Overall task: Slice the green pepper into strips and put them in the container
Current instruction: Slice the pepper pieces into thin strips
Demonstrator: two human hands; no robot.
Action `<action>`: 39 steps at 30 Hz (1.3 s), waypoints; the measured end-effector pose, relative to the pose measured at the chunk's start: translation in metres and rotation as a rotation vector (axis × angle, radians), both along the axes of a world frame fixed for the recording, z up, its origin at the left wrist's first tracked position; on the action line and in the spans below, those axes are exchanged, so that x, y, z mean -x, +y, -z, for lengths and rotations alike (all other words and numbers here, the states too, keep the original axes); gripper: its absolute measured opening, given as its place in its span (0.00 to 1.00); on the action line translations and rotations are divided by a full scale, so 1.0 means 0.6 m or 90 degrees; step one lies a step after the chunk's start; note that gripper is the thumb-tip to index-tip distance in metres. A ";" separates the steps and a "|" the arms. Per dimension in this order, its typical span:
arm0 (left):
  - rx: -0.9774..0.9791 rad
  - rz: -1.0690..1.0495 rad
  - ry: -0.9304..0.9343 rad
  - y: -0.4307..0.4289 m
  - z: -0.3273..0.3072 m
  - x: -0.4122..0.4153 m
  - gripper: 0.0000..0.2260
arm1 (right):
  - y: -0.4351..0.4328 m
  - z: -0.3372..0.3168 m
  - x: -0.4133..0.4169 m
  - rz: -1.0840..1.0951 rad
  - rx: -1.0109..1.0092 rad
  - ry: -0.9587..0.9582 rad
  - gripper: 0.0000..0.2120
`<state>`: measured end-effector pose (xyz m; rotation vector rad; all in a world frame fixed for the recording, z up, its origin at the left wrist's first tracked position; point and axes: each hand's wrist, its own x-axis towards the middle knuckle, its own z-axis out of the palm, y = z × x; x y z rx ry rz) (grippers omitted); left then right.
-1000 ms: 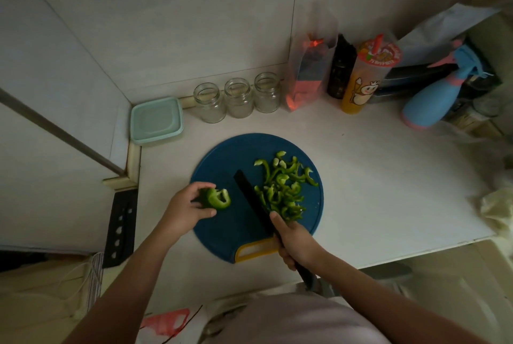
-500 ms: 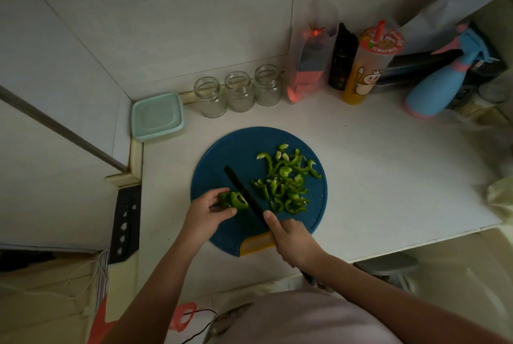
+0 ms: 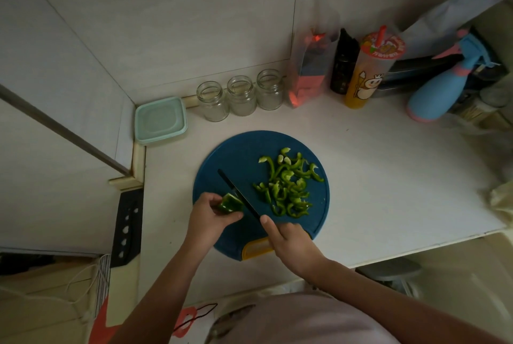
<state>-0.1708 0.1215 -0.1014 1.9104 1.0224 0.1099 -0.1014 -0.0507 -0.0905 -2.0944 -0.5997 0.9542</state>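
The uncut remainder of the green pepper [image 3: 230,203], a short glossy stub, was on the blue cutting board [image 3: 236,155], pinched between thumb and fingers of the left hand [image 3: 208,218]. The black knife [image 3: 238,193] stood against the stub's right face, its handle gripped in the right hand [image 3: 291,241] with the index finger along the spine. The strips [image 3: 286,185], thin and curved, lay in a loose heap just beyond the right hand. The pale green container [image 3: 160,120], lid on, sat on the desk [image 3: 388,177] well beyond the left hand.
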 end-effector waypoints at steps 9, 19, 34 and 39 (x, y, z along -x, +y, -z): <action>0.127 0.121 0.011 0.008 -0.009 -0.009 0.18 | 0.003 0.016 0.000 0.033 0.016 0.019 0.28; 0.042 0.145 -0.012 0.008 -0.005 -0.013 0.31 | 0.033 0.017 -0.004 0.092 -0.003 0.067 0.31; 0.063 0.102 -0.071 0.011 0.000 -0.016 0.25 | 0.035 0.006 0.018 0.026 0.023 -0.153 0.31; 0.023 0.089 -0.055 -0.001 0.000 -0.009 0.26 | 0.024 0.027 0.018 0.008 0.015 -0.197 0.37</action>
